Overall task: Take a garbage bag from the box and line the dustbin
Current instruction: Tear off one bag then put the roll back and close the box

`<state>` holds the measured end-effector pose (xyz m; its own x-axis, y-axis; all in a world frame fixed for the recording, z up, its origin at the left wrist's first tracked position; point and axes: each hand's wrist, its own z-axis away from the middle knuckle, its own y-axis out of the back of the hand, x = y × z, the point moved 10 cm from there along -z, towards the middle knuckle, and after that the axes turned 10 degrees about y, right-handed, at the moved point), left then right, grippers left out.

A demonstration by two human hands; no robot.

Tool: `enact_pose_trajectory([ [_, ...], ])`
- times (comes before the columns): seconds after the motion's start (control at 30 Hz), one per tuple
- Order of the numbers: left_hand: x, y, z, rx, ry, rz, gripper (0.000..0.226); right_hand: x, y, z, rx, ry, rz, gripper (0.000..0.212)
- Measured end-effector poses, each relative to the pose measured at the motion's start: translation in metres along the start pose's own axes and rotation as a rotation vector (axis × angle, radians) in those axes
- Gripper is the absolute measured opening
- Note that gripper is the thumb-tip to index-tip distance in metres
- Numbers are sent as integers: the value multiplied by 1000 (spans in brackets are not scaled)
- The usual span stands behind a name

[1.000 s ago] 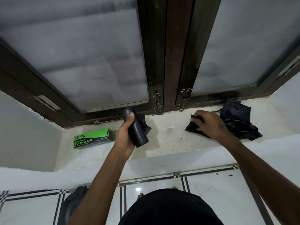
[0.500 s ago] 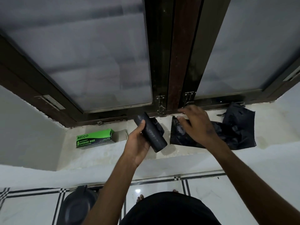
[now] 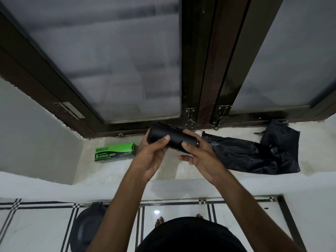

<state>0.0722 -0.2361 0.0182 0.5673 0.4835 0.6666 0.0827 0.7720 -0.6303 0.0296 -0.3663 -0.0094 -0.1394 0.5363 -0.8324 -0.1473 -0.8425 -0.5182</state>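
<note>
Both hands hold a black roll of garbage bags (image 3: pixel 174 138) above the window sill. My left hand (image 3: pixel 154 153) grips its left end, thumb on top. My right hand (image 3: pixel 197 157) grips its right end with thumb and fingers. A loose black garbage bag (image 3: pixel 258 155) lies spread on the sill to the right, apart from the hands. The green and black garbage bag box (image 3: pixel 114 151) lies on the sill to the left, its right end open. A dark dustbin (image 3: pixel 85 228) stands on the floor at the lower left, partly hidden by my left arm.
The pale stone window sill (image 3: pixel 181 170) runs across the middle, under a dark wooden window frame (image 3: pixel 205 70) with frosted panes and metal latches (image 3: pixel 190 117). White walls flank the sill. Tiled floor with black lines lies below, with my toes (image 3: pixel 160 220) visible.
My right hand let go of the loose bag on the sill and moved left onto the roll. The left hand turned the roll more level. The loose bag now lies flatter.
</note>
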Motion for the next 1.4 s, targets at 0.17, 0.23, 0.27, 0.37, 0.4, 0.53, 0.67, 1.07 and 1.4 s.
enact_pose_trajectory([
  [0.17, 35, 29, 16, 172, -166, -580, 39, -3, -1, -7, -31, 25, 147, 52],
  [0.23, 37, 35, 22, 182, -180, -706, 37, -2, -3, -8, -72, 34, 237, 43],
  [0.27, 40, 40, 25, 204, -195, -749, 36, -2, -6, -10, -88, 44, 269, 38],
  [0.37, 51, 60, 39, 309, -271, -854, 34, -5, -22, -15, -152, 118, 399, 31],
  [0.4, 55, 69, 43, 348, -304, -896, 33, -7, -25, -17, -167, 149, 475, 30],
  [0.53, 83, 98, 62, 589, -500, -1346, 47, 0, -28, -24, -140, 189, 618, 26],
  [0.67, 77, 148, 41, 698, -162, -1893, 86, 9, -24, -29, 6, 182, 570, 26],
  [1.07, 77, 142, 48, 705, -419, -1616, 58, 45, -26, -22, 42, 45, 405, 27],
  [1.4, 67, 104, 49, 486, -440, -1731, 64, 33, -27, -30, -62, 8, 459, 31],
])
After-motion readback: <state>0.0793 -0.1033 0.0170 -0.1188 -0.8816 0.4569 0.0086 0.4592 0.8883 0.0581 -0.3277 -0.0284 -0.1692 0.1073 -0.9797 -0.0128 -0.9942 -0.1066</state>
